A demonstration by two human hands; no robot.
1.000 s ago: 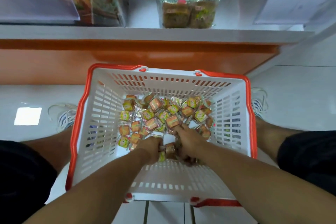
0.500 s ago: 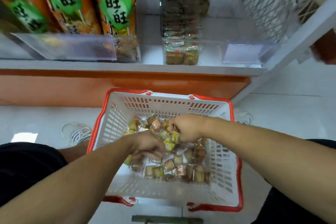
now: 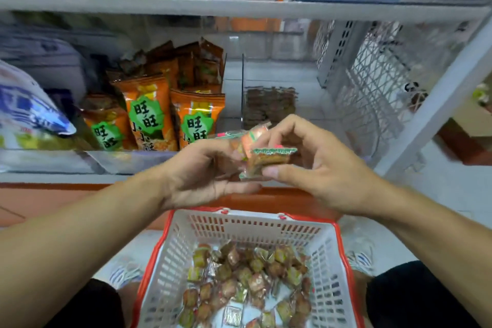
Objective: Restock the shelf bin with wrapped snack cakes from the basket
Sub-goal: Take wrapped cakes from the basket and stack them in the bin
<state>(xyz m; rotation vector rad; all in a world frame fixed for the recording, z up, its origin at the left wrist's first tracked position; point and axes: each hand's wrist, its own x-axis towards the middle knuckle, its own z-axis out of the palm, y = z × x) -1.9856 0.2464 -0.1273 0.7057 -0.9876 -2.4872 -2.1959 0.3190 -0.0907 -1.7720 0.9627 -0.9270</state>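
Snack cakes (image 3: 262, 160), a small bunch of them in crinkled wrappers, sit between my two hands, lifted above the basket (image 3: 170, 261) and level with the front edge of the lower shelf. I'll read the scene from left to right.

Far left on that shelf lies a blue and white bag (image 3: 29, 114), then a row of orange snack packs (image 3: 170, 114) with green labels. My left hand (image 3: 202, 176) comes next, palm turned up and inward, fingers curled under the bunch from the left side. I judge it to be cupping the cakes and holding at least one, though the motion blur hides the fingertips.

The cakes themselves lie just right of that palm. The clearest one has its long axis running left to right, its green serrated seam on top.

My right hand (image 3: 319, 168) closes on that cake from the right: thumb pressed at its lower edge, forefinger arched over the top, the other fingers loosely bent behind it. So the bunch is pinched from both sides.

The clear shelf bin (image 3: 269, 104) stands directly beyond the cakes, straight ahead of the fingers and a little up. Brown cakes already fill only its lower part. The coming move, as I judge it, is a short push forward over the bin's front wall. My right hand is the nearer one to that opening.

Right of the bin is a white lattice panel (image 3: 372, 93). Below, many cakes remain in the basket.
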